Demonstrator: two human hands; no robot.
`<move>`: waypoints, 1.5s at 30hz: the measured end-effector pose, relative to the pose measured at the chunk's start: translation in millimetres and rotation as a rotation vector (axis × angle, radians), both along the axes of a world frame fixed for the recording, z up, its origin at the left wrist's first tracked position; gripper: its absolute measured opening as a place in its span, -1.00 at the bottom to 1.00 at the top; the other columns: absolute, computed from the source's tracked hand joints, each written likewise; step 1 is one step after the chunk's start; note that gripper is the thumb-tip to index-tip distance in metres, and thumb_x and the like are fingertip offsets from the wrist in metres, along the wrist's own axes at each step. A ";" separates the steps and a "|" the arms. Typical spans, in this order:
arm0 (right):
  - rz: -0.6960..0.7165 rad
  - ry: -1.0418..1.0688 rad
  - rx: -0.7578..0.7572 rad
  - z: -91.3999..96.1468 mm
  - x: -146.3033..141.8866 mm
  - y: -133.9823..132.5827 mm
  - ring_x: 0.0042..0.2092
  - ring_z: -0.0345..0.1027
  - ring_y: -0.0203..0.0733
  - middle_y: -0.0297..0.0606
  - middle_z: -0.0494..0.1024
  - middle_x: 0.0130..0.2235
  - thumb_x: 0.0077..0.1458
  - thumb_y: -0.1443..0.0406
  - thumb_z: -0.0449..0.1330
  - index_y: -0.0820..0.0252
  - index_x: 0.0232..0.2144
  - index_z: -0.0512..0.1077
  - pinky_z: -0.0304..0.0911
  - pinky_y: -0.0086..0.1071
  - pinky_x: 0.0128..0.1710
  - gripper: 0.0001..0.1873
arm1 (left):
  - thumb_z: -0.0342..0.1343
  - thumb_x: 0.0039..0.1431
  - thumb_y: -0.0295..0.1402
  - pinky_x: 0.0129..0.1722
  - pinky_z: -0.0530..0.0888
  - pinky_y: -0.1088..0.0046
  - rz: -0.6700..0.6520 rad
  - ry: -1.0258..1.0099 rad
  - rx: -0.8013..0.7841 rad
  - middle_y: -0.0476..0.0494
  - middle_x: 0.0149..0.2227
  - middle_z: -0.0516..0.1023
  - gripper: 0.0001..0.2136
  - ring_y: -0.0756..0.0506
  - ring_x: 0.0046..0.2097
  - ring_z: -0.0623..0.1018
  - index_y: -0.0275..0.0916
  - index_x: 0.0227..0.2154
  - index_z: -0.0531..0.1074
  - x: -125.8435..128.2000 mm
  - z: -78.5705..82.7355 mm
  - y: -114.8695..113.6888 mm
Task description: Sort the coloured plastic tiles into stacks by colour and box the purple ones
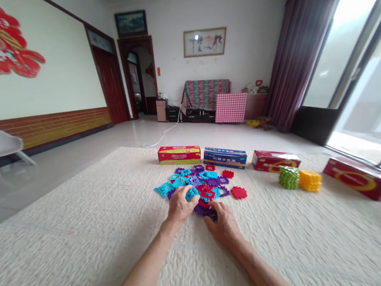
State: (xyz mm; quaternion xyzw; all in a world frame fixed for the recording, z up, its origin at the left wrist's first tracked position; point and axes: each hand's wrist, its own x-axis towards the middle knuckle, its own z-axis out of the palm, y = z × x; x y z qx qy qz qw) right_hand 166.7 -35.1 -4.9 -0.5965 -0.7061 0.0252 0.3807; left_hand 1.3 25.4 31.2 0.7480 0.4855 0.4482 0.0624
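Note:
My left hand pinches a light-blue plastic building piece between thumb and fingers, just over the near side of the pile. My right hand is curled at the pile's near edge, its thumb and fingers closed on a purple building piece that they partly cover. Around them lies a loose heap of flat, notched interlocking pieces in blue, purple and red, among them a blue window-shaped piece. A round red piece lies apart, to the right of the heap.
Behind the heap stand a red-and-yellow box and a blue box. Rightward are two dark red boxes, one near and one farther, plus a green block and a yellow block. Everything rests on a cream quilted cover.

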 end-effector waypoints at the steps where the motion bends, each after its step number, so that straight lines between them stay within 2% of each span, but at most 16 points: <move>1: -0.004 0.019 0.006 -0.4 0.6 0.4 -0.19 0.36 -0.07 -0.14 0.47 -0.22 -0.06 0.33 0.14 0.24 -0.12 0.38 0.28 -0.21 -0.16 -0.63 | 0.16 0.05 -0.28 -0.03 0.46 0.30 0.021 -0.022 0.003 -0.21 -0.17 0.55 -0.69 -0.14 -0.10 0.53 -0.26 -0.13 0.46 8.2 1.1 6.8; 4: -0.038 0.108 0.046 -2.8 3.9 3.8 -0.20 0.36 -0.10 -0.16 0.47 -0.22 -0.06 0.34 0.12 0.22 -0.13 0.37 0.30 -0.24 -0.19 -0.63 | 0.17 0.04 -0.33 0.01 0.44 0.29 0.029 -0.064 0.012 -0.22 -0.11 0.54 -0.67 -0.14 -0.05 0.51 -0.26 -0.09 0.44 31.3 2.2 24.9; 8: -0.086 0.235 0.116 -6.6 11.4 13.6 -0.23 0.38 -0.14 -0.17 0.47 -0.22 -0.02 0.31 0.12 0.20 -0.12 0.36 0.33 -0.27 -0.23 -0.65 | 0.14 0.04 -0.37 0.07 0.40 0.26 -0.035 -0.046 0.019 -0.22 -0.08 0.53 -0.66 -0.15 0.01 0.48 -0.27 -0.07 0.43 53.0 2.1 40.4; 12: -0.096 0.291 0.183 -9.6 19.4 26.7 -0.23 0.39 -0.13 -0.16 0.48 -0.22 -0.01 0.30 0.12 0.18 -0.16 0.36 0.35 -0.27 -0.23 -0.70 | 0.10 0.06 -0.34 0.11 0.37 0.24 -0.090 -0.017 -0.009 -0.22 -0.03 0.50 -0.64 -0.16 0.05 0.46 -0.26 -0.04 0.41 64.5 -2.6 46.7; 17: -0.131 0.285 0.209 -9.9 25.2 36.4 -0.16 0.39 -0.10 -0.13 0.48 -0.20 -0.01 0.35 0.10 0.16 -0.17 0.36 0.36 -0.23 -0.16 -0.72 | 0.01 0.14 -0.33 0.11 0.37 0.26 -0.086 -0.020 -0.016 -0.23 -0.02 0.50 -0.69 -0.15 0.05 0.45 -0.26 -0.07 0.42 69.7 -13.4 47.4; 19: -0.086 0.252 0.215 -8.0 24.5 35.3 -0.02 0.35 -0.07 -0.09 0.45 -0.09 -0.03 0.41 0.07 0.17 -0.13 0.35 0.32 -0.19 -0.05 -0.65 | -0.01 0.17 -0.34 0.11 0.36 0.27 -0.082 0.007 -0.020 -0.25 -0.03 0.50 -0.70 -0.15 0.04 0.45 -0.28 -0.07 0.43 69.6 -15.8 47.2; 22: 0.026 0.175 0.185 -3.3 20.3 28.9 0.18 0.15 -0.04 -0.08 0.34 0.10 -0.15 0.50 0.00 0.18 -0.02 0.31 0.15 -0.08 0.14 -0.44 | -0.01 0.18 -0.32 0.11 0.34 0.22 -0.041 0.071 -0.020 -0.26 -0.01 0.48 -0.68 -0.18 0.08 0.42 -0.26 -0.03 0.41 69.0 -16.7 46.6; 24: 0.057 0.151 0.166 1.4 18.8 23.6 0.23 0.07 -0.03 -0.13 0.32 0.12 -0.24 0.52 -0.02 0.16 0.00 0.30 0.05 -0.03 0.19 -0.34 | 0.00 0.18 -0.28 0.11 0.33 0.19 -0.011 0.110 -0.011 -0.25 0.02 0.46 -0.68 -0.20 0.10 0.40 -0.23 -0.03 0.42 69.2 -15.9 45.3; 27: 0.029 0.205 0.224 11.1 29.0 20.8 0.19 0.14 -0.09 -0.18 0.39 0.05 -0.19 0.52 -0.05 0.13 -0.05 0.31 0.07 -0.07 0.18 -0.41 | -0.01 0.19 -0.25 0.12 0.30 0.17 -0.005 0.138 0.017 -0.26 0.05 0.44 -0.70 -0.21 0.11 0.39 -0.21 -0.08 0.45 70.8 -13.8 41.7; 30: -0.084 0.229 0.270 20.6 59.8 28.5 0.11 0.22 -0.12 -0.13 0.40 0.01 -0.02 0.46 -0.07 0.15 -0.08 0.31 0.14 -0.12 0.12 -0.57 | -0.03 0.20 -0.28 0.12 0.30 0.16 -0.024 0.127 0.035 -0.26 0.03 0.46 -0.72 -0.21 0.09 0.40 -0.21 -0.12 0.48 72.5 -12.1 38.0; 33: -0.261 0.131 0.108 23.3 96.6 42.0 0.08 0.24 0.03 0.01 0.37 0.02 0.00 0.29 0.09 0.24 -0.02 0.29 0.17 -0.04 0.06 -0.56 | -0.04 0.20 -0.31 0.10 0.31 0.15 -0.025 0.111 0.054 -0.25 -0.02 0.49 -0.74 -0.21 0.05 0.43 -0.21 -0.16 0.50 73.3 -11.0 36.7; 35: -0.294 0.036 -0.015 20.7 112.5 49.5 0.05 0.26 0.11 0.05 0.37 0.02 -0.04 0.19 0.17 0.27 0.00 0.29 0.19 -0.01 0.02 -0.47 | -0.06 0.21 -0.32 0.09 0.32 0.16 -0.024 0.097 0.068 -0.23 -0.04 0.50 -0.74 -0.20 0.02 0.45 -0.20 -0.17 0.50 73.2 -10.7 37.3; 39: -0.363 -0.111 -0.076 13.2 115.5 56.4 -0.02 0.30 0.13 0.01 0.42 -0.02 -0.09 0.12 0.24 0.19 -0.02 0.33 0.19 -0.04 -0.06 -0.44 | -0.09 0.21 -0.35 0.08 0.33 0.17 -0.030 0.085 0.077 -0.20 -0.07 0.51 -0.73 -0.18 -0.02 0.45 -0.17 -0.18 0.51 71.8 -10.5 39.5; 42: -0.369 -0.149 -0.048 10.8 109.9 58.3 -0.11 0.32 0.04 -0.07 0.47 -0.12 -0.04 0.17 0.20 0.15 -0.12 0.38 0.19 -0.14 -0.11 -0.60 | -0.10 0.21 -0.38 0.07 0.33 0.18 -0.039 0.096 0.079 -0.18 -0.08 0.51 -0.73 -0.18 -0.03 0.46 -0.16 -0.20 0.51 73.5 -8.0 36.9; 45: -0.301 -0.146 -0.025 10.1 114.6 61.6 -0.18 0.33 -0.07 -0.15 0.47 -0.20 -0.03 0.29 0.15 0.15 -0.21 0.41 0.21 -0.24 -0.13 -0.73 | -0.11 0.21 -0.42 0.05 0.34 0.18 -0.089 0.133 0.084 -0.19 -0.08 0.50 -0.72 -0.18 -0.03 0.45 -0.16 -0.20 0.50 85.3 -0.3 27.4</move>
